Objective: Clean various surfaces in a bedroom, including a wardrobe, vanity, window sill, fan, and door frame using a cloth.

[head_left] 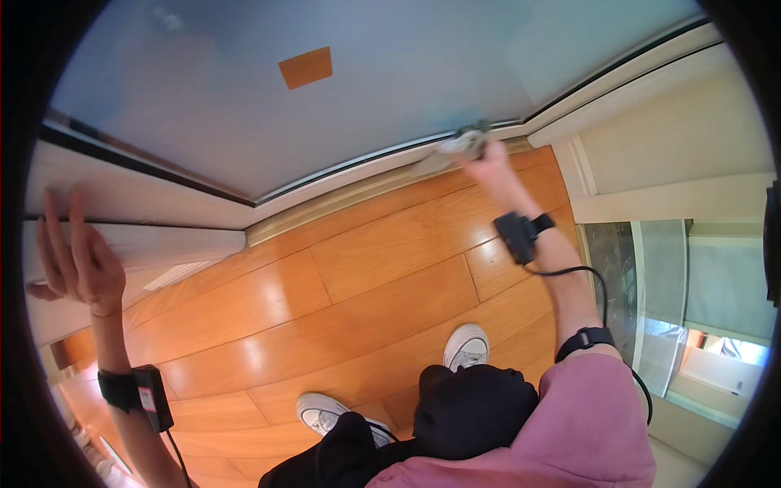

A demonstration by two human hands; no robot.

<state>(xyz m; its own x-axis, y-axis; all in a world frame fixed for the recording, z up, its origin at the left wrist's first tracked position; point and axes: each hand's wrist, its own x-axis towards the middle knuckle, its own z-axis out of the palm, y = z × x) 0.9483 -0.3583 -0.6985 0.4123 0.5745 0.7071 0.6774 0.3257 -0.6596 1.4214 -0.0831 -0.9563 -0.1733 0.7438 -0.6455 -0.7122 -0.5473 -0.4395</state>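
Note:
With its fingers wrapped round a greyish cloth, my right hand is at the lower edge of a large bluish glass panel. Motion blurs the cloth, and a loose part of it trails to the left along the pale frame. My left hand is open, its fingers stretched out against the white frame on the left side of the glass. Nothing shows in that hand.
An orange-brown rectangle shows on the glass. Shiny wooden flooring lies below, under my white shoes. White panelling runs along the right. Black straps with small boxes and cables are on both forearms.

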